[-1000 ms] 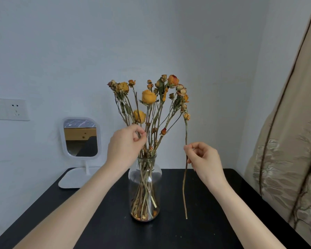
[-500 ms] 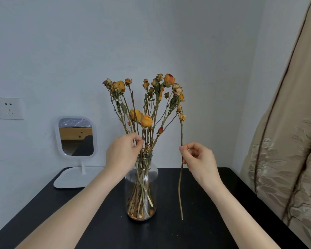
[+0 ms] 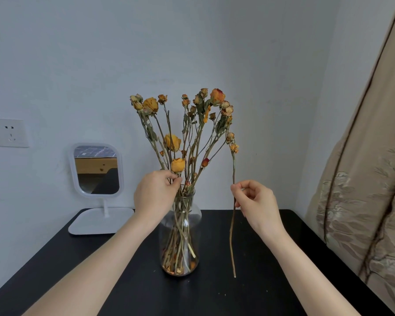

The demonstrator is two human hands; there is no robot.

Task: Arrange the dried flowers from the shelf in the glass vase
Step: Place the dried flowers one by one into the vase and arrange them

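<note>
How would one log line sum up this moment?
left hand: pinches yellow dried rose in glass vase | right hand: pinches loose dried-flower stem beside vase | status: loose stem not yet in vase

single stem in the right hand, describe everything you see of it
The thin, brownish-green dried flower stem is long, slightly bowed and leafless, with a small orange bud at its top. It stands nearly upright right of the clear glass vase, pinched partway up by the fingers of the right hand. Whether its cut end touches the black table is unclear.
</note>
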